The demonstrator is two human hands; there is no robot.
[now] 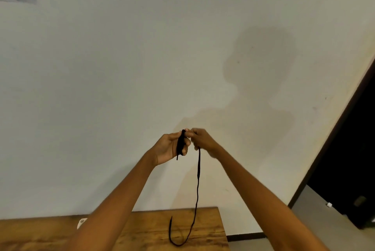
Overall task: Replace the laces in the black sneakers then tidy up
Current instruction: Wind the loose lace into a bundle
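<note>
Both arms reach up and forward, meeting in front of a pale wall (142, 57), high above the bench (40, 234).

The left hand (170, 147) is turned palm inward, its fingers curled round a small bundle of black lace (198, 179). The bundle runs across the fingers, and one short end sticks out below the hand. The thumb sits on top of the bundle.

The right hand (203, 141) is just beside the left, touching or nearly touching it at the fingertips. Its fingers are curled and pinch the same lace near the top of the bundle. It is a little blurred, so exactly which fingers grip cannot be told.

From the right hand the lace hangs straight down in one long strand. It reaches the bench, where it bends into a hook-shaped curve and turns back up, its free end pointing upward above the wood. Whether the curve lies on the bench or hangs just over it cannot be told.

The bench is brown wood. A small white thing (81, 222) shows at its far edge, left of the left forearm, mostly hidden.

Right of the bench is a dark doorway (349, 159), with grey floor (316, 220) at its foot. The person's shadow falls on the wall above the hands.
</note>
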